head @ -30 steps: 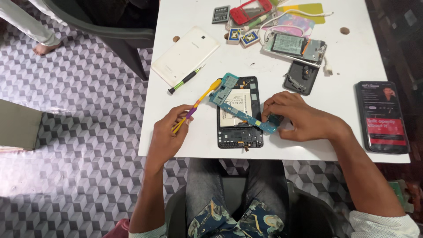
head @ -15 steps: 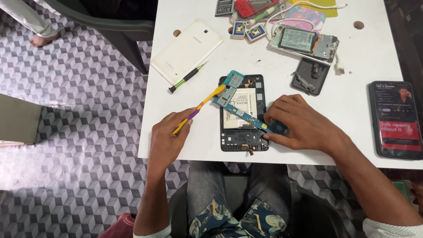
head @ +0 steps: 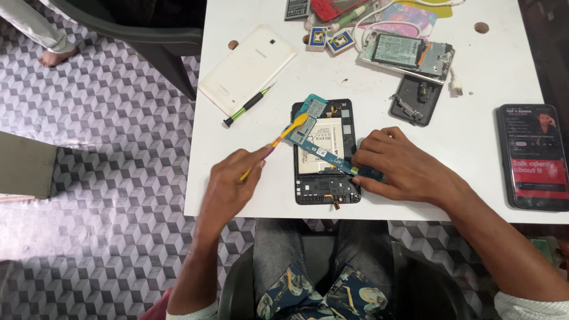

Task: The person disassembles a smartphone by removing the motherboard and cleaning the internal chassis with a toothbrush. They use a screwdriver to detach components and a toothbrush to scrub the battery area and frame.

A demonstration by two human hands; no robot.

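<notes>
Head view: your left hand grip is clamped on the yellow brush; right hand pins the teal circuit board over the opened tablet. Brush lightly, away from your grip.

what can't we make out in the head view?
- Right hand covers the lower end of the circuit board and the right edge of the opened tablet; its grip is hidden.
- Left hand hides the rear of the yellow tool.
- Battery and red phone are cut off by the top edge.
- Board parts are too small to tell.
</notes>
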